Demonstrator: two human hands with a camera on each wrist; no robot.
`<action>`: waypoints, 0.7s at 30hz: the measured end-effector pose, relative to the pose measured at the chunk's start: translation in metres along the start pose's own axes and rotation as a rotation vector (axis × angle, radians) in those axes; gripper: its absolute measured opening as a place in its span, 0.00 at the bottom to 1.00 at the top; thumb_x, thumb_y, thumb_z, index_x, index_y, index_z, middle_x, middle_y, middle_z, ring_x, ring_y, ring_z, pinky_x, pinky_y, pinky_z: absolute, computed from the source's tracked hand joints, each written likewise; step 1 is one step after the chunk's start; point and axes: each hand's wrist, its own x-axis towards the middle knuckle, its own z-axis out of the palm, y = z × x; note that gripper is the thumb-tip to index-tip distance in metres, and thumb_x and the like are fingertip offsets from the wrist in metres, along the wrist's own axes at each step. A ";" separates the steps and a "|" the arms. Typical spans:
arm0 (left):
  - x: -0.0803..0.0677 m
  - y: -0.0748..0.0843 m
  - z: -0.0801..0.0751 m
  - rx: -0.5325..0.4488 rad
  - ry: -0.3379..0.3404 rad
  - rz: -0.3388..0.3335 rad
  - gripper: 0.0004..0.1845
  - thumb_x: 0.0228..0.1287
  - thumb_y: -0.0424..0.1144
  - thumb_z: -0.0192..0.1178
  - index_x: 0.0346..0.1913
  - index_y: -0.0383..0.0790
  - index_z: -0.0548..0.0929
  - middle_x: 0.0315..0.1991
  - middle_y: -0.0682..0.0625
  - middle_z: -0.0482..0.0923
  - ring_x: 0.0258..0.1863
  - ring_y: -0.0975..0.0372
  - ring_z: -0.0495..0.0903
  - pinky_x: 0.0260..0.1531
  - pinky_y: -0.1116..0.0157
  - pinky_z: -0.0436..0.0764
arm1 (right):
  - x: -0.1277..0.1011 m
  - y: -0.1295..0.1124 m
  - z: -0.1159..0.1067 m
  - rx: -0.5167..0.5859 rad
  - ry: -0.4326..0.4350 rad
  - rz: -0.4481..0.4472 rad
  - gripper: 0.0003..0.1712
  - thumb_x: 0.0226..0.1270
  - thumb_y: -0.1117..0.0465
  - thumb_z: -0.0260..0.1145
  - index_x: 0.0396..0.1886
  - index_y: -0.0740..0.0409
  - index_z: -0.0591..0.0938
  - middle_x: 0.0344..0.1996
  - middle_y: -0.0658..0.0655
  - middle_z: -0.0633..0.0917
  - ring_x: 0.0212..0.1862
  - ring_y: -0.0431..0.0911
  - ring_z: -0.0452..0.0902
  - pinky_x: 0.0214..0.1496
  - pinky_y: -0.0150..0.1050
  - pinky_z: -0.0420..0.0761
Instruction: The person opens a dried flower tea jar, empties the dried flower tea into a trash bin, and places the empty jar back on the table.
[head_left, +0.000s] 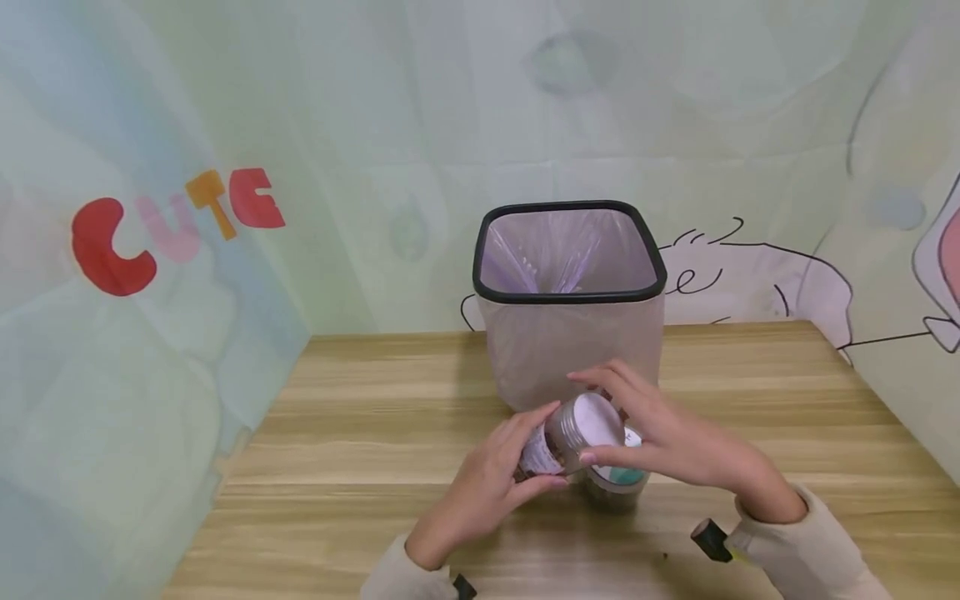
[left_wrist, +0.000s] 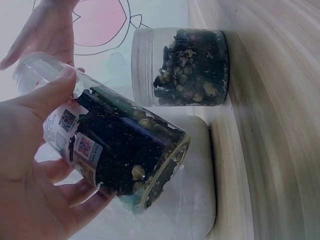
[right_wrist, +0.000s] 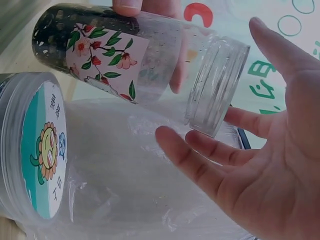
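Left hand point(head_left: 491, 475) is gripping a clear jar point(head_left: 566, 437) of dark dried flowers, fingers and thumb curling round its labelled body, holding it tilted above the table point(head_left: 337, 467). Right hand point(head_left: 667, 442) is cupping the jar's lid point(right_wrist: 215, 87) end, fingers spread, palm open, touching the rim. Second jar point(head_left: 617, 483) is standing on the table just under the right hand, near the front edge. Bin point(head_left: 570, 304) with a black rim and a bag liner is sitting right behind, toward the table's back edge.
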 end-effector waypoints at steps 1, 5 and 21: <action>0.000 0.000 0.000 0.000 -0.002 -0.001 0.43 0.62 0.52 0.68 0.77 0.57 0.58 0.67 0.55 0.70 0.63 0.63 0.71 0.58 0.57 0.76 | 0.000 0.000 0.000 -0.004 0.008 0.007 0.39 0.61 0.44 0.74 0.68 0.46 0.69 0.57 0.44 0.71 0.53 0.38 0.69 0.49 0.36 0.78; 0.000 0.001 0.000 0.013 0.000 0.008 0.43 0.62 0.51 0.68 0.77 0.56 0.59 0.67 0.56 0.69 0.63 0.63 0.71 0.58 0.57 0.76 | -0.001 0.000 0.002 -0.016 0.045 -0.006 0.31 0.60 0.45 0.75 0.59 0.46 0.73 0.48 0.42 0.73 0.44 0.37 0.71 0.39 0.34 0.78; -0.001 0.003 0.003 0.046 -0.010 0.028 0.44 0.62 0.52 0.68 0.78 0.55 0.58 0.66 0.55 0.70 0.62 0.62 0.71 0.59 0.58 0.74 | -0.006 0.002 -0.001 0.017 0.029 -0.123 0.31 0.59 0.57 0.76 0.61 0.51 0.75 0.54 0.45 0.74 0.52 0.40 0.70 0.45 0.35 0.80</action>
